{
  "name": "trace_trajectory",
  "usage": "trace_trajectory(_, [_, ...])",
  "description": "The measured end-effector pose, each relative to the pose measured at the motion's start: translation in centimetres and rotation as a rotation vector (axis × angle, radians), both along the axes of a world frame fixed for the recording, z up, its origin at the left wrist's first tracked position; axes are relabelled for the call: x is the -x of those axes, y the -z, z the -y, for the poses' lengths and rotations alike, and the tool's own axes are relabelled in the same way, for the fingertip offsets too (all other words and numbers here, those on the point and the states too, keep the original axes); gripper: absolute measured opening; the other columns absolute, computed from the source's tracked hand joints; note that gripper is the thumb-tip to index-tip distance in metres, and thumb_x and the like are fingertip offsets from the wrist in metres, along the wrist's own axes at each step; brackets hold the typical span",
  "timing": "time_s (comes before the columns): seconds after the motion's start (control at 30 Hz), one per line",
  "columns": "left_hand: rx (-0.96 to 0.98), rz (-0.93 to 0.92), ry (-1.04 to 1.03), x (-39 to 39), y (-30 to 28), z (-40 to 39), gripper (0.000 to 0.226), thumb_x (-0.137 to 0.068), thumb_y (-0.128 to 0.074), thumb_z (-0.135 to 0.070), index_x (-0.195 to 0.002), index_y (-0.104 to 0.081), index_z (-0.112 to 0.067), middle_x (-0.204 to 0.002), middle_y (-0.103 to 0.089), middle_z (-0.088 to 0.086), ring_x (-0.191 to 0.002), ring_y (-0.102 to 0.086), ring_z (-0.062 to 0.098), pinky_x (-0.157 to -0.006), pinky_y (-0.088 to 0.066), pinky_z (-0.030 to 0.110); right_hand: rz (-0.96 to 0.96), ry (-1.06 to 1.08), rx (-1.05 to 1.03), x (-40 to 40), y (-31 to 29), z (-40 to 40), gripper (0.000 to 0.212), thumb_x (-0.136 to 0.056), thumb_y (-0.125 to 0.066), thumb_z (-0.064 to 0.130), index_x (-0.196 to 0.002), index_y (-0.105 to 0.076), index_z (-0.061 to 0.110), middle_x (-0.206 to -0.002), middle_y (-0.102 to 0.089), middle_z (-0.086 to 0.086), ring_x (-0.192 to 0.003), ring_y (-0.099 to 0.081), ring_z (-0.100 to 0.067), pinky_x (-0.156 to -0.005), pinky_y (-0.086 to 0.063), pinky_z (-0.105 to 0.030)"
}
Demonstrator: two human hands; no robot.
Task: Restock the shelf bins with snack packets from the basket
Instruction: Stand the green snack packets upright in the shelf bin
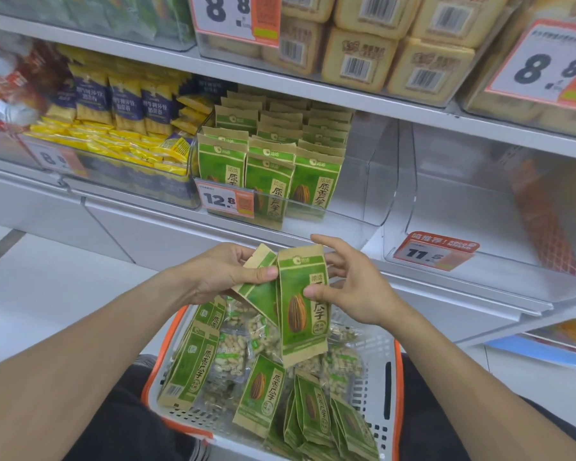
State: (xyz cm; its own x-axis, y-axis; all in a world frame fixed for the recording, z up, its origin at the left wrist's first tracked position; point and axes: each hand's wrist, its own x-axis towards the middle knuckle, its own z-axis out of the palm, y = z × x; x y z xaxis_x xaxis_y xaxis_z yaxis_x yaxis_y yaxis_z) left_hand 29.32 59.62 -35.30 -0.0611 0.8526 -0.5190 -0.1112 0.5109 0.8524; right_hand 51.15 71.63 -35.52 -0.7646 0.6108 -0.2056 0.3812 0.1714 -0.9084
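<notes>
Above the white basket [376, 367] with orange rim, my left hand [223, 272] grips a tilted green sunflower-seed packet [258, 291]. My right hand [350, 287] pinches an upright green seed packet [301, 314] between thumb and fingers, just right of the left-hand packet. Several more green seed packets [260, 390] and clear nut packets [231, 352] lie in the basket. The clear shelf bin [356, 207] straight ahead holds rows of the same green packets [316, 181], with bare room on its right side.
A clear bin of yellow and blue packets [127, 128] stands to the left. To the right sits a clear bin [479, 227] with an 11.5 price tag. Beige boxed snacks [359, 54] fill the shelf above. Price tag 12.8 [225, 199] hangs on the green-packet bin.
</notes>
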Motion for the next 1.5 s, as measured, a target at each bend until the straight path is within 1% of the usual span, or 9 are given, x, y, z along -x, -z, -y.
trace_trajectory(0.17, [-0.020, -0.033, 0.075, -0.2, -0.4, 0.2, 0.074, -0.032, -0.096, -0.058, -0.089, -0.079, -0.013, -0.097, -0.075, 0.021, -0.084, -0.072, 0.030, -0.083, -0.055, 0.045, 0.024, -0.124, -0.018, 0.2, 0.5, 1.0, 0.063, -0.086, -0.076, 0.013, -0.131, -0.046, 0.045, -0.125, -0.064, 0.024, -0.125, -0.054, 0.000, -0.105, -0.047, -0.037])
trace_trajectory(0.3, [-0.018, -0.054, 0.053, 0.0, -1.0, 0.3, 0.047, -0.060, -0.089, -0.038, -0.094, -0.077, -0.007, -0.097, -0.075, 0.020, -0.083, -0.072, 0.028, -0.078, -0.057, 0.039, -0.139, -0.145, 0.215, 0.5, 0.8, 2.1, 0.056, -0.097, -0.059, 0.010, -0.148, -0.038, 0.019, -0.136, -0.061, -0.007, -0.128, -0.056, -0.025, -0.106, -0.046, -0.047])
trace_trajectory(0.4, [-0.021, -0.063, -0.097, -0.5, -0.8, 0.1, 0.022, -0.082, -0.077, -0.022, -0.093, -0.074, -0.003, -0.089, -0.074, 0.021, -0.073, -0.071, 0.026, -0.067, -0.059, 0.033, -0.077, -0.057, 0.197, 1.0, 1.1, 2.4, 0.055, -0.096, -0.063, 0.028, -0.146, -0.040, 0.023, -0.129, -0.066, -0.003, -0.121, -0.062, -0.020, -0.102, -0.050, -0.046])
trace_trajectory(0.53, [-0.066, 0.199, -0.299, -1.7, -1.0, -0.4, 0.042, -0.083, -0.071, -0.023, -0.114, -0.063, 0.003, -0.107, -0.074, 0.016, -0.096, -0.072, 0.025, -0.080, -0.058, 0.030, -0.062, 0.183, 0.150, 1.8, 1.9, 3.0, 0.045, -0.088, -0.064, 0.052, -0.125, -0.049, 0.031, -0.116, -0.069, 0.005, -0.108, -0.066, -0.013, -0.096, -0.053, -0.049])
trace_trajectory(0.67, [-0.015, 0.103, -0.187, -4.3, -0.8, -0.2, 0.046, -0.086, -0.071, -0.019, -0.125, -0.048, -0.019, -0.099, -0.075, 0.003, -0.089, -0.073, 0.017, -0.073, -0.058, 0.033, -0.041, 0.271, 0.179, 2.3, 2.3, 3.7, 0.061, -0.084, -0.049, 0.070, -0.125, -0.050, 0.025, -0.115, -0.070, 0.006, -0.105, -0.068, -0.011, -0.096, -0.054, -0.045])
trace_trajectory(0.83, [-0.093, -0.055, -0.081, -3.7, -0.2, -0.2, 0.069, -0.089, -0.071, -0.011, -0.145, -0.038, -0.033, -0.105, -0.073, 0.010, -0.094, -0.073, 0.026, -0.080, -0.060, 0.039, -0.053, 0.115, 0.322, 2.0, 1.4, 3.9, 0.031, -0.103, -0.031, 0.048, -0.122, -0.052, 0.035, -0.105, -0.073, 0.011, -0.095, -0.072, -0.007, -0.075, -0.058, -0.025])
trace_trajectory(1.07, [-0.269, -0.083, 0.205, -1.3, -0.3, 0.3, 0.081, -0.085, -0.073, -0.020, -0.149, -0.031, -0.045, -0.144, -0.053, -0.008, -0.134, -0.049, 0.011, -0.104, -0.049, 0.040, -0.117, 0.111, 0.145, 0.8, -1.4, 0.5, 0.067, -0.063, -0.090, 0.027, -0.119, -0.055, 0.019, -0.105, -0.072, -0.002, -0.094, -0.072, -0.020, -0.081, -0.060, -0.040])
trace_trajectory(1.33, [-0.608, -0.804, -0.138, -2.0, -2.4, -0.4, 0.068, -0.091, -0.068, -0.029, -0.150, -0.033, -0.029, -0.140, -0.047, -0.011, -0.129, -0.043, -0.002, -0.108, -0.034, 0.016, -0.403, 0.184, -0.640, 0.3, -6.5, -0.6, 0.045, -0.077, -0.085, 0.012, -0.108, -0.058, 0.029, -0.100, -0.064, 0.010, -0.092, -0.065, -0.011, -0.080, -0.054, -0.027])
trace_trajectory(1.5, [-0.577, -1.157, -0.082, 1.4, -1.4, -1.9, 0.077, -0.086, -0.060, -0.033, -0.154, -0.028, -0.022, -0.160, -0.026, 0.000, -0.149, -0.020, 0.018, -0.120, -0.022, 0.042, -0.507, 0.336, -0.761, 0.9, -8.8, -3.4, 0.045, -0.084, -0.078, 0.010, -0.113, -0.053, 0.032, -0.108, -0.061, -0.005, -0.098, -0.062, -0.022, -0.082, -0.054, -0.040])
